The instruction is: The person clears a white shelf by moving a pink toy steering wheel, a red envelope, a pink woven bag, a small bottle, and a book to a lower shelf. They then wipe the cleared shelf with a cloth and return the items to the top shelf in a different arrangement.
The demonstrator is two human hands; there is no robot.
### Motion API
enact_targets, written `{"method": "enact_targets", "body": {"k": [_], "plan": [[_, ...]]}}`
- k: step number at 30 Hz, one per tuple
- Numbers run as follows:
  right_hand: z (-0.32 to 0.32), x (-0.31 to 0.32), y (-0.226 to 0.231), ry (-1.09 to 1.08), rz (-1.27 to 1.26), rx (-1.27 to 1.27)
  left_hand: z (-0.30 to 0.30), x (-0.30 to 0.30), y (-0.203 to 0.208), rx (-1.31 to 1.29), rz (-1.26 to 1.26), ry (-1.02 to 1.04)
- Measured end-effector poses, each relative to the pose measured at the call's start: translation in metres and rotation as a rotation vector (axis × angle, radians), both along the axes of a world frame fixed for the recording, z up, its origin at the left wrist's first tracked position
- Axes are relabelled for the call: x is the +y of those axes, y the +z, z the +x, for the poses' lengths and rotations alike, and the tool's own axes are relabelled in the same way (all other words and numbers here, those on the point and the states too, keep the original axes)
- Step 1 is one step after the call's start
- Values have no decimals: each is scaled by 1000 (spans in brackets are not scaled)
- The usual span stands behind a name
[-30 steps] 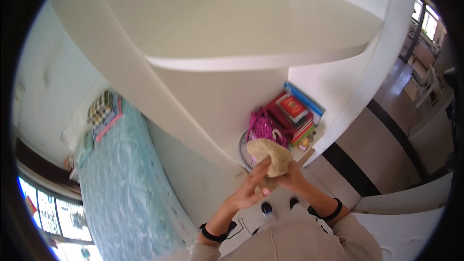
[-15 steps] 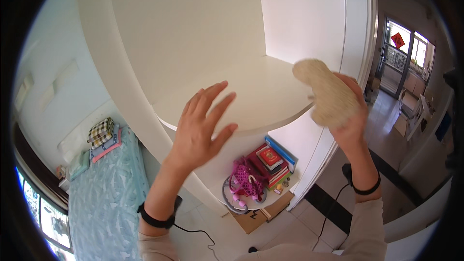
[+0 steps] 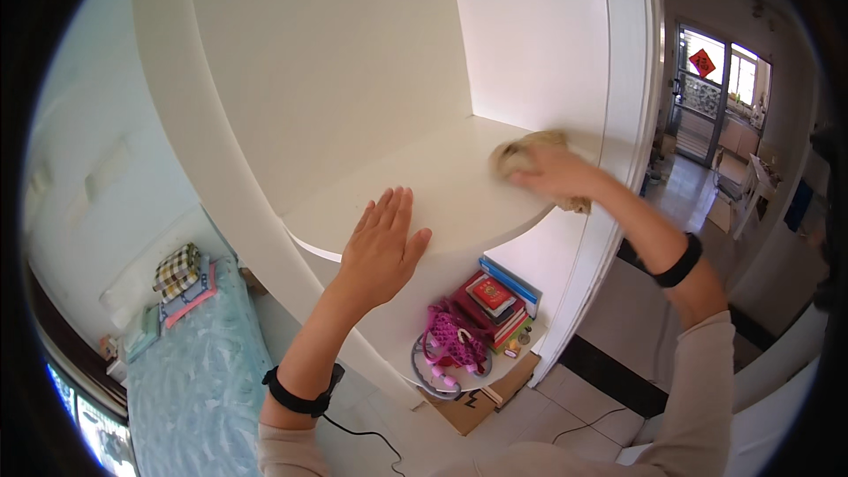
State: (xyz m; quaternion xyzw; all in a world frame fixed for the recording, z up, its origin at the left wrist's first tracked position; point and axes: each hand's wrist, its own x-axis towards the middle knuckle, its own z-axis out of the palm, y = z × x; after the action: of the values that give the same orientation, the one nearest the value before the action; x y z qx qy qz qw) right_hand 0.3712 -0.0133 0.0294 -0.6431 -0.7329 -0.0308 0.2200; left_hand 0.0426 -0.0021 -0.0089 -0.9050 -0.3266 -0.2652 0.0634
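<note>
Cloth, beige: right of centre, at right end of shelf, clasped in right hand. Left hand: palm down, thumb spread, centre. Apparently wiping; calls next for even pressure leftward.

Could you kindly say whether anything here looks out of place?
Nothing looks spilled on the upper shelf. On the lower shelf, the grey hoop by the magenta bag seems to overhang the front edge, and cardboard juts out beneath, which looks untidy.
</note>
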Motion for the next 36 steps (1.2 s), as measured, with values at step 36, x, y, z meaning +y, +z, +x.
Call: {"method": "enact_targets", "body": {"k": [36], "plan": [[-126,110,28,201,-498,-46,-26,29,3,-101,-27,79]]}}
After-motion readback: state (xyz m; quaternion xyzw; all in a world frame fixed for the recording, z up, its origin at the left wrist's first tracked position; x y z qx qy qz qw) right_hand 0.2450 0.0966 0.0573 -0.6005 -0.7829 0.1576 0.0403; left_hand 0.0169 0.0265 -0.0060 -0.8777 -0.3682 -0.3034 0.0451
